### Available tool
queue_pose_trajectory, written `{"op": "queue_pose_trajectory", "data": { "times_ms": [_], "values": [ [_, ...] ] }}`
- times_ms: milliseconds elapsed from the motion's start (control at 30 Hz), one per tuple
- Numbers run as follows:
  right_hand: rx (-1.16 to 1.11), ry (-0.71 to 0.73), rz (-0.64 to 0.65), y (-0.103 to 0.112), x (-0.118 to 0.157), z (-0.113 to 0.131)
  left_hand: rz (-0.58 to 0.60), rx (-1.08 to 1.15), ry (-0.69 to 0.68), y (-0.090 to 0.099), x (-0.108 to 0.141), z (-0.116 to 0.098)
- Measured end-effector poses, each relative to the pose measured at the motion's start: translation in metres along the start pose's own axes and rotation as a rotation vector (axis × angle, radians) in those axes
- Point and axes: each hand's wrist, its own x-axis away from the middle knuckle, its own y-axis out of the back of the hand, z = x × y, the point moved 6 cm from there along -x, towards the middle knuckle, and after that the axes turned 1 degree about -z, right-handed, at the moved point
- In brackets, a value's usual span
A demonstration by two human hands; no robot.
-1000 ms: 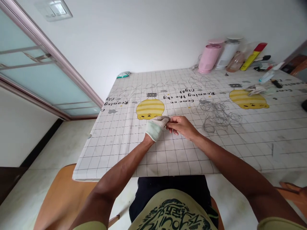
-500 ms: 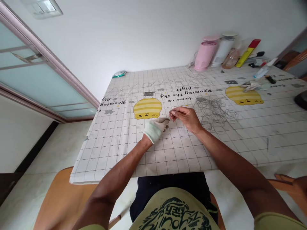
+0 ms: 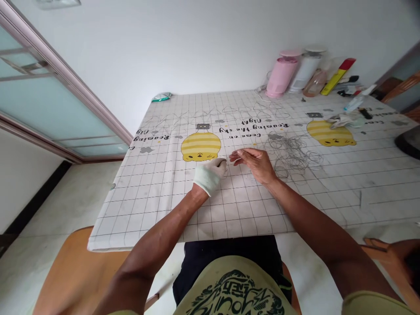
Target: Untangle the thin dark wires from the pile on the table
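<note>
My left hand (image 3: 210,176) wears a white cotton glove, its fingers curled, and rests over the grid tablecloth (image 3: 141,205) just below a yellow striped bear print (image 3: 201,146). My bare right hand (image 3: 255,165) hovers a short gap to its right, with fingers loosely apart. Nothing held shows clearly in either hand, though a very thin wire could be too fine to see. A grey tangle of thin wire (image 3: 292,155) lies just beyond my right hand.
Along the far edge stand a pink container (image 3: 280,76), a white bottle (image 3: 305,72) and a yellow-and-red tube (image 3: 337,76). A crumpled cloth (image 3: 346,121) lies at the far right. Faint wire loops cover the far cloth. A frosted sliding door (image 3: 55,100) stands left.
My right hand has drawn away from the gloved left hand, and its pinched fingertips have parted. The view has also shifted slightly, moving the table left in the frame.
</note>
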Motion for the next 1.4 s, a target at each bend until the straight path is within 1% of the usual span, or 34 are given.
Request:
{"op": "queue_pose_trajectory", "data": {
  "times_ms": [300,367,467,533,633,767,900,1033,1200,1267,1400],
  "values": [
    [0.079,0.083,-0.007,-0.002,0.003,0.012,0.000,0.081,0.075,0.006,0.001,-0.005],
    [0.098,0.109,0.006,-0.002,0.004,0.016,-0.005,0.161,0.116,0.006,0.002,-0.004],
    [0.145,0.126,0.027,-0.006,0.006,0.020,-0.031,0.353,0.191,0.006,0.004,0.000],
    [0.158,0.142,0.021,-0.010,0.010,0.022,-0.061,0.470,0.217,0.007,0.003,0.001],
    [0.096,0.169,-0.016,-0.020,0.016,0.021,-0.101,0.562,0.187,0.009,0.001,0.000],
    [-0.031,0.170,-0.083,-0.033,0.020,0.011,-0.138,0.657,0.159,0.012,-0.004,0.000],
    [-0.038,0.193,-0.096,-0.037,0.017,0.007,-0.177,0.812,0.160,0.012,-0.006,0.002],
    [-0.026,0.148,-0.062,-0.032,0.014,0.009,-0.244,0.861,0.138,0.014,-0.003,0.003],
    [0.129,0.027,0.078,-0.037,0.019,0.002,-0.325,0.882,0.114,0.017,0.001,0.005],
    [0.155,-0.014,0.117,-0.041,0.021,-0.004,-0.317,0.913,0.095,0.015,0.000,0.007],
    [0.108,-0.044,0.145,-0.043,0.019,-0.012,-0.246,0.950,0.082,0.011,-0.007,0.014]
  ]
}}
